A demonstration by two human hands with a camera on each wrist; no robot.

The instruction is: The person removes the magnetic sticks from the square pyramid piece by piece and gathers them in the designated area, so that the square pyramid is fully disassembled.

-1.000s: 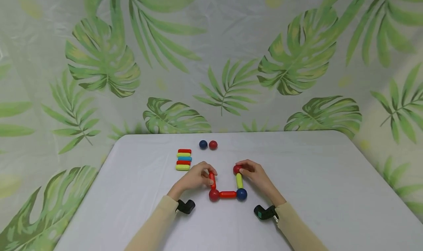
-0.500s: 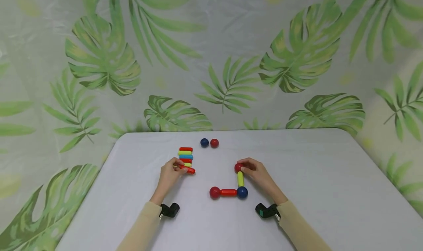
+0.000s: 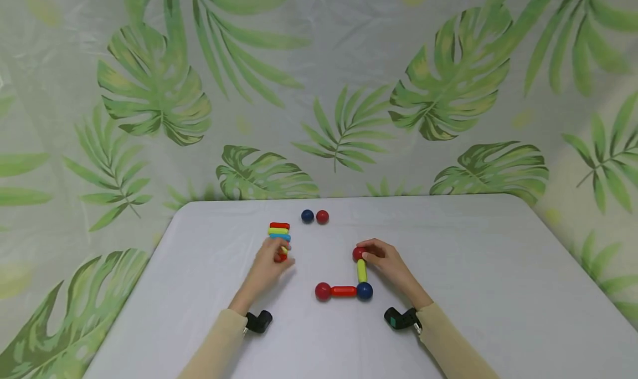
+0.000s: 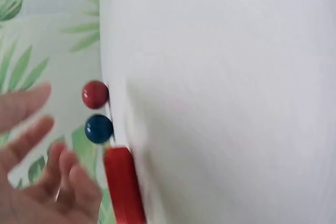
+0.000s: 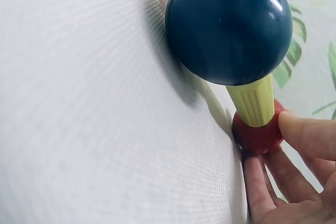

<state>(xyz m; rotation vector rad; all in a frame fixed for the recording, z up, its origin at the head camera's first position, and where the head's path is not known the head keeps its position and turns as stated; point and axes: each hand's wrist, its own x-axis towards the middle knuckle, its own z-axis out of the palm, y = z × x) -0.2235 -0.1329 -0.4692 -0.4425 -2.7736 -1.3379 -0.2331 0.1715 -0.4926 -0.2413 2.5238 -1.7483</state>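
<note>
One red ball [image 3: 357, 254], centre-right, is pinched in my right hand [image 3: 387, 261]. My left hand [image 3: 266, 264], fingers apart, is by coloured sticks [image 3: 278, 231].

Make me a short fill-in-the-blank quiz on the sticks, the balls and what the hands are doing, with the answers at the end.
1. The right hand pinches a ball coloured ____.
2. A yellow stick runs from that ball to a ____ one.
3. Toward the back of the table, the loose balls number ____.
4. By the left hand is a row of sticks, and the third from the back is ____.

Missing words: red; blue; two; blue.
</note>
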